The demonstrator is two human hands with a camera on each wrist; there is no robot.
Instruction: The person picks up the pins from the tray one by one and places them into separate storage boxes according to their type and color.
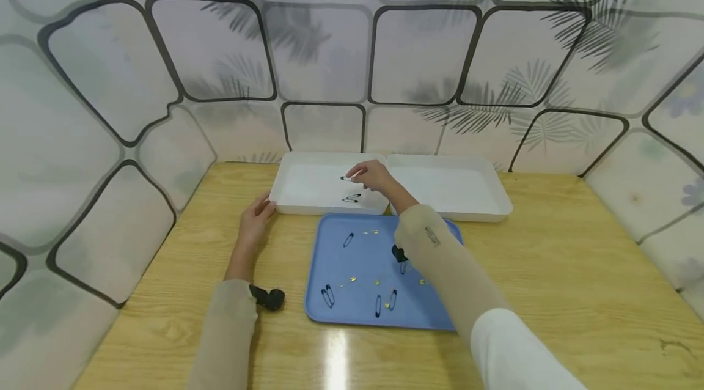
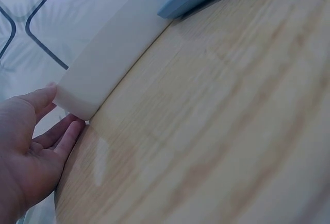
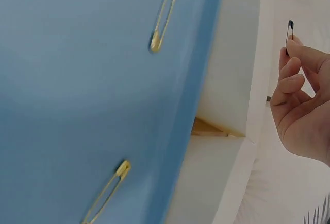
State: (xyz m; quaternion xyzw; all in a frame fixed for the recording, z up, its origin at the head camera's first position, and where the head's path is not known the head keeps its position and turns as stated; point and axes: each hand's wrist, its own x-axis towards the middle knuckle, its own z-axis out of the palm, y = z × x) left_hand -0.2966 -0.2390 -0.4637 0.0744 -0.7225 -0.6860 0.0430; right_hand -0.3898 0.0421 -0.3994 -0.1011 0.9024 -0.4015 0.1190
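Note:
In the head view my right hand (image 1: 374, 175) is over the left white tray (image 1: 308, 208), pinching a black safety pin (image 1: 345, 178) between thumb and fingertips. The right wrist view shows that pin (image 3: 290, 31) upright above the fingertips. Two more black safety pins (image 1: 350, 199) lie in the tray below the hand. My left hand (image 1: 254, 225) holds the tray's near left corner, thumb (image 2: 44, 96) at the wall and other fingers low by its bottom edge. Nearer me, the blue tray (image 1: 357, 261) carries several black and gold safety pins, partly hidden by my right sleeve.
A second white tray (image 1: 448, 185) stands to the right, close against the left one. Both are near the patterned wall covering (image 1: 324, 54) at the back of the wooden table (image 1: 561, 280). Gold safety pins (image 3: 164, 18) lie near the blue tray's far edge.

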